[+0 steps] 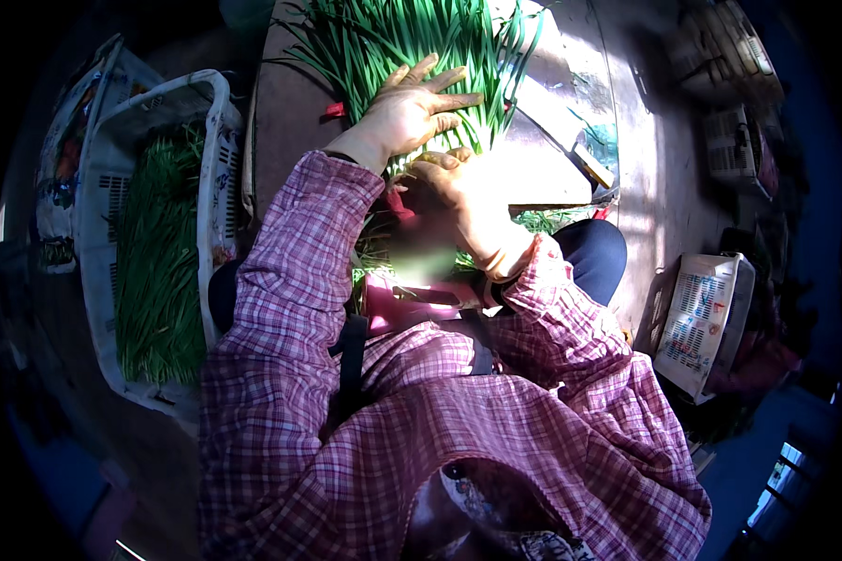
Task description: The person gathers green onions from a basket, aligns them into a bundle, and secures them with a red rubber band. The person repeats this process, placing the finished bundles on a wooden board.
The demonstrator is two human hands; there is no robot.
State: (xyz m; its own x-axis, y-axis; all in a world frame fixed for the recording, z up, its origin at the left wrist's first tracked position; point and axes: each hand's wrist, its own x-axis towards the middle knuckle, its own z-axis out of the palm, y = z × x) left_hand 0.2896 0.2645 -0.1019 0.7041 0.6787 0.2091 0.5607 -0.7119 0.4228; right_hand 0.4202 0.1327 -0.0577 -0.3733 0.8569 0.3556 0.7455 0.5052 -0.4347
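Observation:
A thick bunch of long green leaves, apparently Chinese chives (414, 31), lies on a board (295, 105) in front of me, pale stem ends towards me. My left hand (417, 112) rests flat across the leaves, fingers spread. At the stem ends is my right hand (463, 196), its fingers bent; glare and blur hide whether it grips any stems. Something red (398, 202) shows beside its fingers. Bits of red (335, 110) stick out at the bunch's left side. Right of the bunch lies a knife (593, 167), handle towards the board's near right corner.
A white plastic crate (214, 140) at my left holds more green leaves (161, 259). Another white crate (695, 315) stands at the right, with more crates (730, 144) farther up. Loose green scraps (544, 221) lie below the board's near edge, between my knees.

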